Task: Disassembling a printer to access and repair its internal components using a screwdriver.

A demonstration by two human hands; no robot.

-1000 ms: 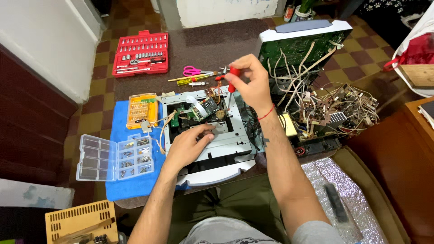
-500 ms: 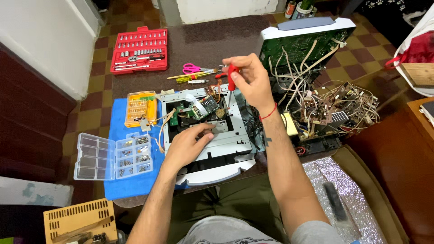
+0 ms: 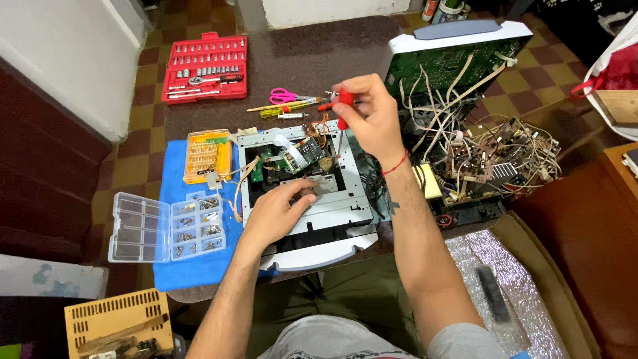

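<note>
- The right hand [image 3: 369, 113] is pinching a red-handled screwdriver [image 3: 343, 110] between thumb and fingertips, holding it upright so its thin shaft is pointing straight down into the open metal chassis [image 3: 345, 199]; the high, light grip looks suited to twirling the tool over a small fastener.
- The left hand [image 3: 276, 213] is lying flat on the chassis's steel plate with its fingers spread and slightly curled, holding nothing; it appears to be pressing down to keep the unit steady under the tool.
- The chassis is sitting at the near edge of the desk [image 3: 306, 63], directly in front of the person, partly over a blue mat [image 3: 176, 266].
- A clear compartment box [image 3: 166, 226] is lying open on the mat just left of the chassis, with small metal parts in its cells, within easy reach of the left hand.
- An orange bit case [image 3: 206, 154] is resting beside it, and a red socket set [image 3: 206, 68] is lying open farther back.
- Pink scissors [image 3: 286, 97] are lying just behind the chassis.
- A tangle of wires and circuit boards [image 3: 498, 153] is spread to the right, out of the working area.
</note>
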